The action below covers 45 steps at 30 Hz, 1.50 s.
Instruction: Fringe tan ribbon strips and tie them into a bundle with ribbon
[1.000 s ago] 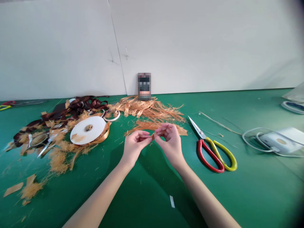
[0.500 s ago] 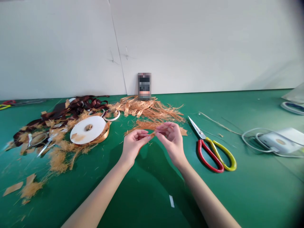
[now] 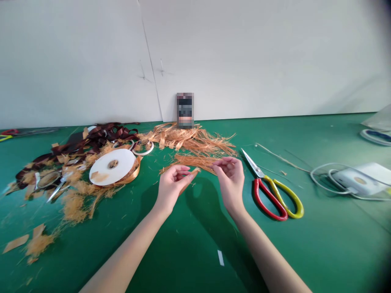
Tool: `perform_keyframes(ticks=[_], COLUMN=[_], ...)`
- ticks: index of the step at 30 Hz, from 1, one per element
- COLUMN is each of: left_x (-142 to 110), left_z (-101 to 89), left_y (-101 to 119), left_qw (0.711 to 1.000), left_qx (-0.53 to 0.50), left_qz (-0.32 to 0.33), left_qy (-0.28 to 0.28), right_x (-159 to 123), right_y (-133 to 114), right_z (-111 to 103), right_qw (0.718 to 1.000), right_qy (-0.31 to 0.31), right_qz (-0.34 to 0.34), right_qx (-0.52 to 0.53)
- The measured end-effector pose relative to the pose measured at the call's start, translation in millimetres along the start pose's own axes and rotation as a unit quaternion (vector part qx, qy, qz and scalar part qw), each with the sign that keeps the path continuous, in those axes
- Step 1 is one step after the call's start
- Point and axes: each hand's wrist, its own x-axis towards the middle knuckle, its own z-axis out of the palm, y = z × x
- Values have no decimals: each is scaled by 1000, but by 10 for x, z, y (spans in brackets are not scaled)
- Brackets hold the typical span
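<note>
My left hand [image 3: 171, 186] pinches a short strip of tan ribbon [image 3: 190, 177] just above the green table [image 3: 189, 228], its frayed end pointing right. My right hand [image 3: 231, 179] hovers a little to the right of it, fingers curled together in a pinch; whether a thread is between them is too fine to see. Behind both hands lies a pile of shredded tan ribbon strands [image 3: 195, 142]. Red- and yellow-handled scissors [image 3: 273, 190] lie closed just right of my right hand.
A white spool of tan ribbon [image 3: 113, 165] sits to the left among frayed scraps, dark brown ribbon [image 3: 100, 136] and small silver snips [image 3: 58, 189]. A white device with coiled cable [image 3: 357, 181] lies at right. A small dark box [image 3: 185, 110] leans against the white wall.
My hands were joined on the ribbon strip; my right hand has pulled away to the right, leaving the strip in my left hand.
</note>
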Motion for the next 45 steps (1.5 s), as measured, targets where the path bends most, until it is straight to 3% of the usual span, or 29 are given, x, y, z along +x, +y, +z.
perform_keyframes(ticks=[4,8,12,17,23,36,45], left_x=[18,11,0,19,29,-36,-88], left_z=[2,15,25,-9,-38,-22,52], left_y=[-27,-13,19,16,12,-115,-56], left_qw=[999,999,999,998,998,999,996], left_qx=[-39,-40,-14,39,-3,7,-60], left_qz=[5,-10,-32,-7,-26,31,-27], left_qy=[0,-18,-34,-40,-52,26,57], right_x=[-61,-92,-101,-115,-103,-206,-224], right_y=[2,15,23,34,33,17,34], right_z=[62,98,80,76,72,145,158], right_qw=[990,983,982,979,977,980,981], right_qy=[-123,-165,-177,-187,-195,-195,-188], right_qz=[56,69,68,75,83,47,44], right_qx=[27,35,21,11,28,-13,10])
